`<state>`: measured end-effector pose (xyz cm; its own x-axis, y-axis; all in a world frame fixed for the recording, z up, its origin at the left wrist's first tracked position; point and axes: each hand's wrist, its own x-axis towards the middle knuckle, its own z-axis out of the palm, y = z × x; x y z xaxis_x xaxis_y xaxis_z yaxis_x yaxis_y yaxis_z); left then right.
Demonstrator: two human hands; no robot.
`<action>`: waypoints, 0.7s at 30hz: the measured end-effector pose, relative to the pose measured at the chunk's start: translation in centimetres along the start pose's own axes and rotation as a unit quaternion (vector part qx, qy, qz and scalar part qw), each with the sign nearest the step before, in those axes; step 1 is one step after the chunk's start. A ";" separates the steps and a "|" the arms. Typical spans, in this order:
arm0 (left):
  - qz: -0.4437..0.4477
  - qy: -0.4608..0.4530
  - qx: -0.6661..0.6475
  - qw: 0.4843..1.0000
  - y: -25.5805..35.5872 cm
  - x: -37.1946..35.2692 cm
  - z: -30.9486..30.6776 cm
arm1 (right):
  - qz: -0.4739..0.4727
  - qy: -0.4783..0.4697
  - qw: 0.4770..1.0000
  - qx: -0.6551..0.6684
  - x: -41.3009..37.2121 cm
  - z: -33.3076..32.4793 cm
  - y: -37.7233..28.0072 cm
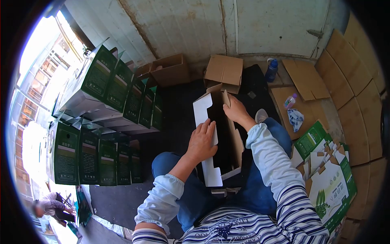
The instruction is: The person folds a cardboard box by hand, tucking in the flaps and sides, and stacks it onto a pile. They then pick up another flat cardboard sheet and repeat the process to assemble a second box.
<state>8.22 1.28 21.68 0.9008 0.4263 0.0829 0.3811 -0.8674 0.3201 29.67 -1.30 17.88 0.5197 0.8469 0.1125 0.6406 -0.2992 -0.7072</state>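
Note:
Between my knees stands an open carton (230, 175) with a white outer side and brown inside; its interior is dark. My left hand (200, 142) lies across the white flap (202, 109) on the carton's left side, fingers stretched out along it. At the far right of the carton, my right hand (237, 110) closes round the upper edge of the brown wall, its thumb and fingers on either side. Both forearms are covered by pale blue sleeve covers.
Green and white printed boxes (109, 158) stand stacked at left. Brown cartons (170, 70) and another carton (224, 70) stand near the wall. A blue bottle (271, 70) is at back right. Flattened printed boxes (334, 189) pile up at right. Another person (55, 205) is at lower left.

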 end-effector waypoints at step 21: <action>-0.026 0.021 -0.003 0.999 -0.9 1.5 1.2 | -0.308 -0.345 0.875 -0.145 -17.0 -8.2 -6.0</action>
<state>9.46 2.42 20.40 0.8705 0.4810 0.1048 0.4257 -0.8425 0.3302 21.56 -17.51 25.91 -0.3746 0.9208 -0.1091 0.8474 0.2922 -0.4433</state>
